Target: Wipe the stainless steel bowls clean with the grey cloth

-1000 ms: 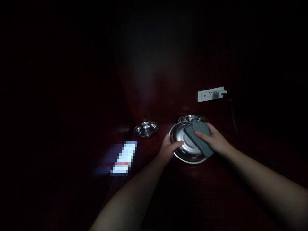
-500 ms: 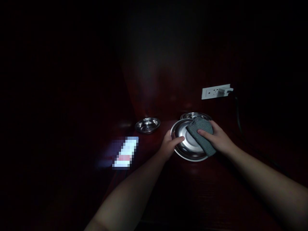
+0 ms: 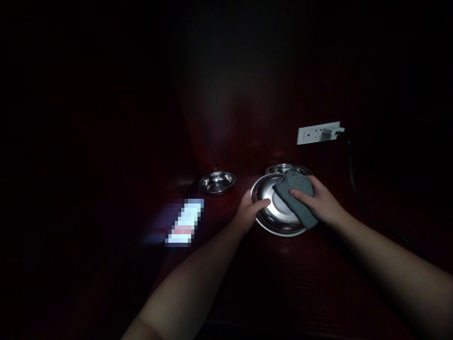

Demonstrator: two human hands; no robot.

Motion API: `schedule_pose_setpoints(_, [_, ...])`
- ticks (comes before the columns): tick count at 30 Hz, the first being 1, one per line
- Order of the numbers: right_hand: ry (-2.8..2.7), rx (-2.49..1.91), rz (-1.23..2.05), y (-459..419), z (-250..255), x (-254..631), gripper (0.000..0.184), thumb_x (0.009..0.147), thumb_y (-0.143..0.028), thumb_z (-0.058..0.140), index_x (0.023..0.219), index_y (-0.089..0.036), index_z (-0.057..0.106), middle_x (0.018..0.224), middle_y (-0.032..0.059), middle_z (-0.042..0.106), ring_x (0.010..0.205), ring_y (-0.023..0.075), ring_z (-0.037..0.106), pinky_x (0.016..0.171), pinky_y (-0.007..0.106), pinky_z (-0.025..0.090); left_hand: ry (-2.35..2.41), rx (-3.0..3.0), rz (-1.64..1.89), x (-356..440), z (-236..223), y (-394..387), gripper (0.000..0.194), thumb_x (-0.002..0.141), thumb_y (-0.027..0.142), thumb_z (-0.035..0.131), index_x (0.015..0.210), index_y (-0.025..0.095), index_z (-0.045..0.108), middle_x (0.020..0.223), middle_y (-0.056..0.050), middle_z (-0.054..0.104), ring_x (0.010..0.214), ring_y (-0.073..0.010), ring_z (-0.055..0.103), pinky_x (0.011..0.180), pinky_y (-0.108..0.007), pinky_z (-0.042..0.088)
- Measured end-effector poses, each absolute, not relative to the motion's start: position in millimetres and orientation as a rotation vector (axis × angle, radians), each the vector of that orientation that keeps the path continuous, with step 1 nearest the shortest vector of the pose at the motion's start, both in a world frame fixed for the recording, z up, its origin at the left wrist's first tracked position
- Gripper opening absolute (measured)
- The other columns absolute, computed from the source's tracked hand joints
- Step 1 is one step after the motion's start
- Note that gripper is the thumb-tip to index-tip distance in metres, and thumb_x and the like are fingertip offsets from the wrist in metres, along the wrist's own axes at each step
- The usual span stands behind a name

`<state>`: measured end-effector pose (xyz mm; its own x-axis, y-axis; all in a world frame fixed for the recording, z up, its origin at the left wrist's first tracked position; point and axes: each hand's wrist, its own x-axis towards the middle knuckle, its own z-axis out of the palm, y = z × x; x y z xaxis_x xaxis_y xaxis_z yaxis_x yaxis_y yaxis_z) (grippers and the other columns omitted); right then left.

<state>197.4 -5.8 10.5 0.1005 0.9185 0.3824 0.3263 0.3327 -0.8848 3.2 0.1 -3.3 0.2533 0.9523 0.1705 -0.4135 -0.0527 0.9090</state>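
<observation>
My left hand grips the left rim of a shiny metal bowl, its thumb lying over the inside. The bowl is tilted so its inside faces me. My right hand is closed on a folded grey-green cloth, thumb on top, at the bowl's right side. The cloth covers part of the bowl's right rim and inside; the fingers beneath it are hidden. Just behind the held bowl is another metal bowl or dish, partly hidden. A smaller metal bowl sits apart to the left.
A bright, pixelated screen-like rectangle lies left of my left forearm. On the dark red wall is a white power socket with a plug and a dark cable hanging down. Most of the surroundings are too dark to make out.
Almost nothing differs. The whole view has shifted very slightly; both hands keep the same hold on the bowl and the cloth.
</observation>
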Motion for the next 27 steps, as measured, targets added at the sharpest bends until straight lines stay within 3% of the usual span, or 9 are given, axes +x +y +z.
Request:
schedule_pose_setpoints(21, [-1.489, -1.181, 0.601, -7.6, 12.2, 198.3, 0.048, 0.064, -0.050, 0.068, 0.100, -0.022, 0.054, 0.091, 0.0059, 0.064, 0.083, 0.0252, 0.062, 0.074, 0.042, 0.052, 0.654, 1.123, 1.217, 1.3, -9.6, 5.5, 0.047, 0.057, 0.024, 0.073, 0.102, 0.017, 0.059, 0.095, -0.006, 0.066, 0.093, -0.0236, 0.060, 0.087, -0.040, 0.042])
schedule_pose_setpoints(27, [-1.498, -1.176, 0.630, -6.9, 13.3, 198.7, 0.048, 0.064, -0.049, 0.068, 0.101, -0.023, 0.053, 0.091, 0.0050, 0.063, 0.083, 0.0249, 0.062, 0.074, 0.041, 0.052, 0.674, 1.121, 1.210, 0.8, -6.9, 4.8, 0.049, 0.057, 0.024, 0.073, 0.103, 0.016, 0.059, 0.103, -0.008, 0.065, 0.098, -0.0255, 0.059, 0.086, -0.039, 0.043])
